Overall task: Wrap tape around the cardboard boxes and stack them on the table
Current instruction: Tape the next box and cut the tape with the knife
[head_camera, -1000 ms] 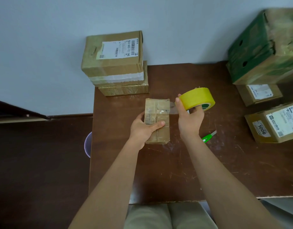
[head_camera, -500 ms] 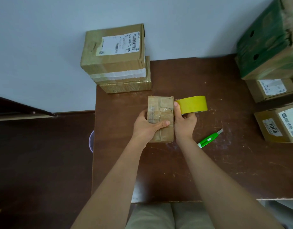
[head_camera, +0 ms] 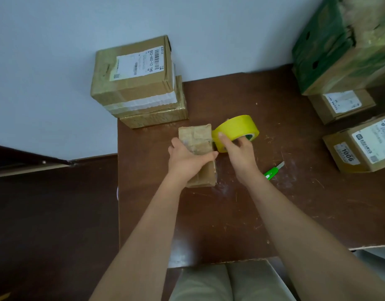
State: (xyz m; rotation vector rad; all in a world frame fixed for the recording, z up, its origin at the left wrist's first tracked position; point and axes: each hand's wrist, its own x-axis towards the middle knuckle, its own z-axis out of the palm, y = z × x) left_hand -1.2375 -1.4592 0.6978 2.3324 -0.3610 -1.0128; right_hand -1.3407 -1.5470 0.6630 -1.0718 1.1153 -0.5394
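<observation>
- Head view: small cardboard box (head_camera: pixel 197 148) lying mid-table, pinned under the left hand (head_camera: pixel 188 159), fingers curled over the top face and thumb at the far-left edge.
- Right hand (head_camera: pixel 237 148) wrapped around the yellow tape roll (head_camera: pixel 236 132), thumb pressed on the outer band, fingers hooked through the core.
- Roll sitting tight against the box's right side; free strip too hard to make out.
- Best handled, by the look of it: keep the roll close to the cardboard, pull the strip taut, carry it around the box at one level so the band lands flat and crease-free.
- Left hand probably better shifted off the tape's path, or the fingers get wrapped in.
- Needs a turn or a lift of the box for the underside; firm hold advised, since so small a box should slide easily on the table (head_camera: pixel 274 213).
- Around it: green utility knife (head_camera: pixel 273 171) just right of the right wrist, handy for the cut, blade end pointing away from the person.
- Back left: stack of two boxes (head_camera: pixel 137 83) against the wall, likely the spot for this one; larger box perched on a flatter one, so a careful set-down called for.
- Right edge: green-printed carton (head_camera: pixel 339 46) atop labelled boxes (head_camera: pixel 360 144), well apart from the working spot.
- Nothing between the hands and the stack.
</observation>
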